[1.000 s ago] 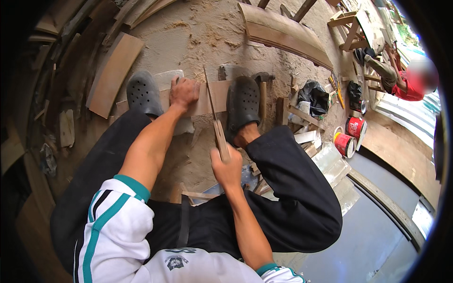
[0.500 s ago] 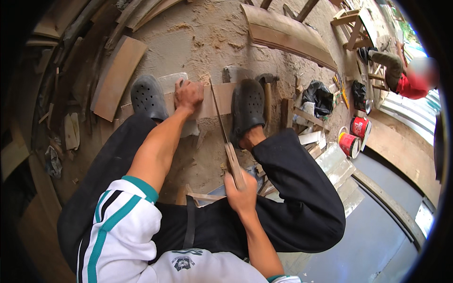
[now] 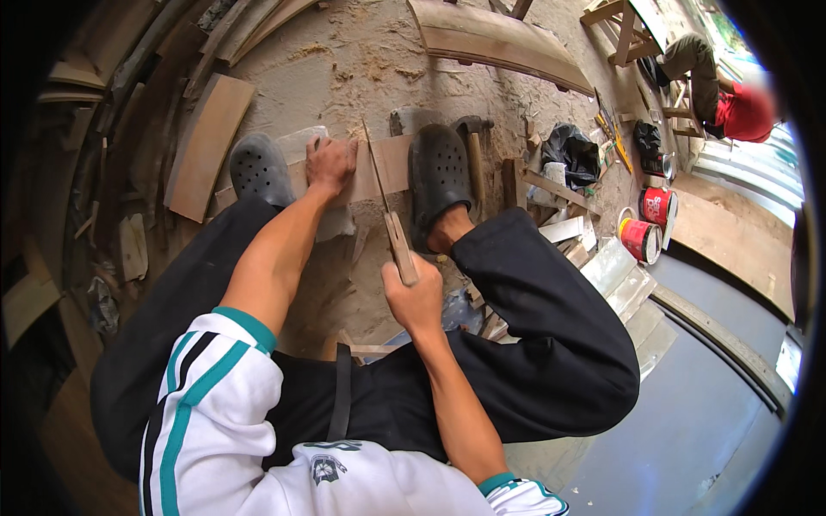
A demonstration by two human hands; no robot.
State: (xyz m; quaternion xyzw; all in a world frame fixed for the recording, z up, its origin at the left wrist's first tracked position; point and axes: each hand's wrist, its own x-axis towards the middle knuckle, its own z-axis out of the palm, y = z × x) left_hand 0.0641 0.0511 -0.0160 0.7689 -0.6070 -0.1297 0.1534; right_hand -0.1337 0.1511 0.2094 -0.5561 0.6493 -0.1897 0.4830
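"Hands apart: the left hand (image 3: 331, 163) rests curled on the narrow flat brown wooden board (image 3: 392, 163), the right hand (image 3: 415, 291) is wrapped round the wooden handle of the long thin-bladed handsaw (image 3: 376, 169). Is the left one gripping?"

"Can't tell; its fingertips are hidden. See where the board lies, though: over a pale grey block (image 3: 335, 223), with one dark grey perforated clog (image 3: 257, 168) on its left part and the matching right clog (image 3: 440, 168) at its right end."

"And the blade crosses it between left hand and right clog. How would you work that?"

"Long, even strokes, I'd say, blade upright, weight on both feet so the board can't rock. Fingers well off the teeth; they're near."

"That wooden-handled hammer (image 3: 476, 172) right of the board?"

"Clear of the stroke, I think."
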